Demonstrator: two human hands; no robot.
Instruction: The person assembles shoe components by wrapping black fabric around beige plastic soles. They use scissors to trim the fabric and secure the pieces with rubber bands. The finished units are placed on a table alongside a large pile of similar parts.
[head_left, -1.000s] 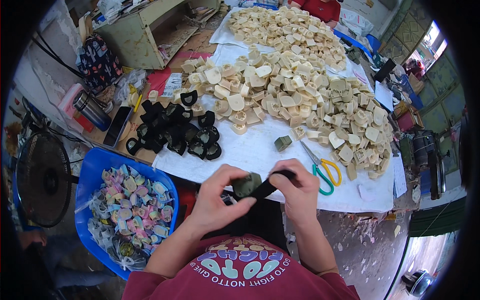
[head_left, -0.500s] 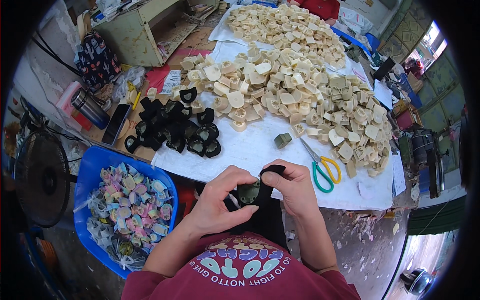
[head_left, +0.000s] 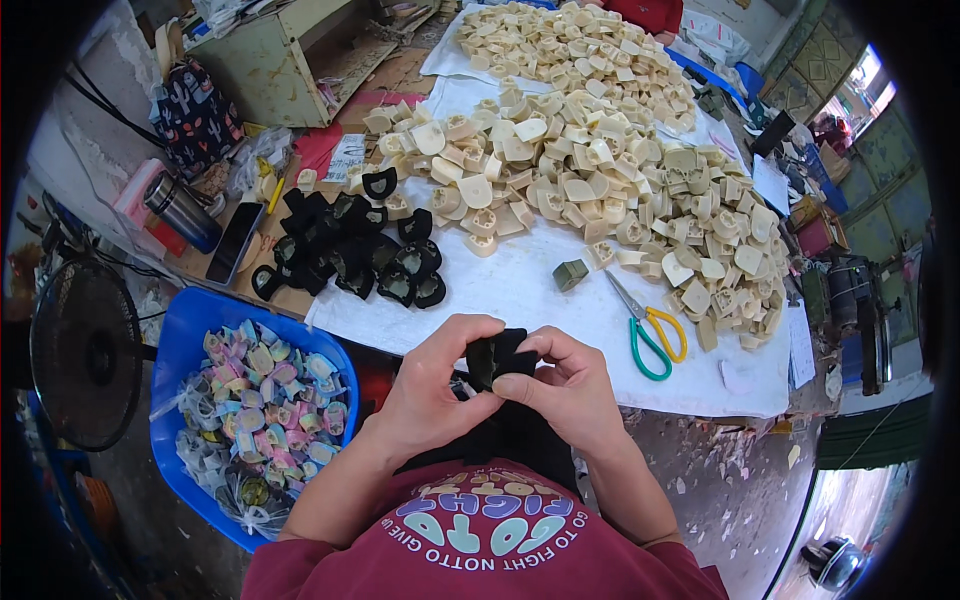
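Between my hands, just in front of the table's near edge, is a small black cover (head_left: pixel 513 352) with a dark green moulded piece partly showing inside it. My left hand (head_left: pixel 437 380) grips the piece's left side between thumb and fingers. The thumb and fingers of my right hand (head_left: pixel 565 385) pinch the black cover's right edge. Beyond my left hand lies a heap of similar black-covered pieces (head_left: pixel 350 250). A small dark green block (head_left: pixel 570 274) sits on the white cloth (head_left: pixel 480 290) past my right hand.
Cream moulded pieces (head_left: pixel 560 150) are heaped across the table. Scissors (head_left: pixel 650 330) with green and yellow handles lie at the right. A blue basin (head_left: pixel 165 420) of pastel pieces stands at the left, near a fan (head_left: pixel 85 355). A phone (head_left: pixel 236 245) and steel tumbler (head_left: pixel 180 212) are beyond it.
The black cover has been drawn further over the green piece, hiding more of it. My right hand has moved slightly left and down, closer to my left hand.
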